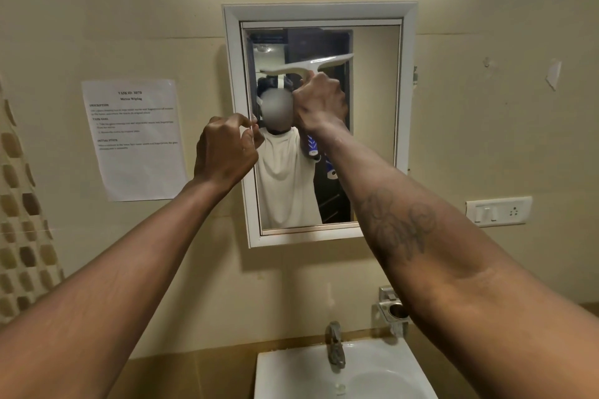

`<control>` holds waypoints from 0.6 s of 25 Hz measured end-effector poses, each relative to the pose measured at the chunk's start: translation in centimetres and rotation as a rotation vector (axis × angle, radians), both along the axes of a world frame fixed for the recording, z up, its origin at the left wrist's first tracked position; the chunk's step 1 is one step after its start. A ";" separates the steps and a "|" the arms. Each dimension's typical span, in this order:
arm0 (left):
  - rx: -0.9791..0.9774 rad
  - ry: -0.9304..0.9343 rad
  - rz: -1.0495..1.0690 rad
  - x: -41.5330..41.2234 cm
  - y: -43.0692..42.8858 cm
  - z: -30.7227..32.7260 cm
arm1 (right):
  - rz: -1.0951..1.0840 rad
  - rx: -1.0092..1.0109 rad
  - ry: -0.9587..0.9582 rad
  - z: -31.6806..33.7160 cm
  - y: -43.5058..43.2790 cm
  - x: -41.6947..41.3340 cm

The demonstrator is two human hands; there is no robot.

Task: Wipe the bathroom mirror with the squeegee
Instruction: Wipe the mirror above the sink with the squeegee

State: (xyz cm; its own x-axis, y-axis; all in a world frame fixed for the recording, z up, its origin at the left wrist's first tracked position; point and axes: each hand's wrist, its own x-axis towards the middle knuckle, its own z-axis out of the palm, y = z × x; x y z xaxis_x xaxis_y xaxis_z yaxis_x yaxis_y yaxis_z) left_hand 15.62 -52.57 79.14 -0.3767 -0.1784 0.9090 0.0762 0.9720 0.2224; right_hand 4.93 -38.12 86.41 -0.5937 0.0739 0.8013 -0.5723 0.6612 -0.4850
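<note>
White plastic squeegee (308,66) sits high on the bathroom mirror (372,107), its blade running nearly level with the right end a little higher. From my feed I cannot tell whether the blade edge touches the glass. My right hand (319,104) is wrapped in a fist round the handle just under the blade. A blue-and-white patterned end pokes out below the fist, beside the forearm.

My left hand (223,149) is up at the mirror's left edge, about halfway down. Its fingers are curled in, and the thumb and fingertips pinch the thin edge of the pane where it meets the white frame (233,58).

The mirror hangs on a cream tiled wall, and the glass reflects a person in a white shirt. A printed paper sheet (136,139) is taped to the wall left of the frame. A switch plate (499,210) sits on the wall to the right. Below, a white basin (372,372) with a metal tap (335,347) stands under the mirror. A chrome holder (393,308) is fixed to the wall just beside my right forearm.
</note>
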 end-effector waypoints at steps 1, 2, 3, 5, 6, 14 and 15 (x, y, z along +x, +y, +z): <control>-0.008 0.009 -0.006 0.1 0.2 -0.1 | 0.009 -0.009 -0.027 -0.8 0.1 0.2; -0.014 0.012 -0.007 0.2 0.4 -0.1 | 0.016 -0.015 -0.053 -1.8 0.1 0.3; -0.018 0.010 -0.004 0.3 0.5 -0.1 | 0.019 -0.012 -0.074 -2.8 0.2 0.4; -0.029 0.009 0.003 0.5 0.8 -0.1 | 0.039 -0.010 -0.105 -4.5 0.4 0.7; -0.033 0.011 0.003 0.6 0.9 -0.3 | 0.052 -0.015 -0.118 -5.3 0.5 0.8; -0.017 -0.006 -0.039 1.3 1.4 -2.6 | 0.042 -0.021 -0.214 -12.6 0.6 1.5; -0.013 -0.015 -0.047 1.3 1.5 -3.1 | 0.034 -0.043 -0.239 -13.7 0.5 1.7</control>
State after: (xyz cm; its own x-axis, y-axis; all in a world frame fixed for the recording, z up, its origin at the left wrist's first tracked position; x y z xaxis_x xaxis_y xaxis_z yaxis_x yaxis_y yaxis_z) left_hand 16.94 -51.09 76.05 -0.3982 -0.1487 0.9052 0.1191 0.9701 0.2117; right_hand 6.59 -37.65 72.74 -0.7689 0.0814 0.6341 -0.4596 0.6191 -0.6368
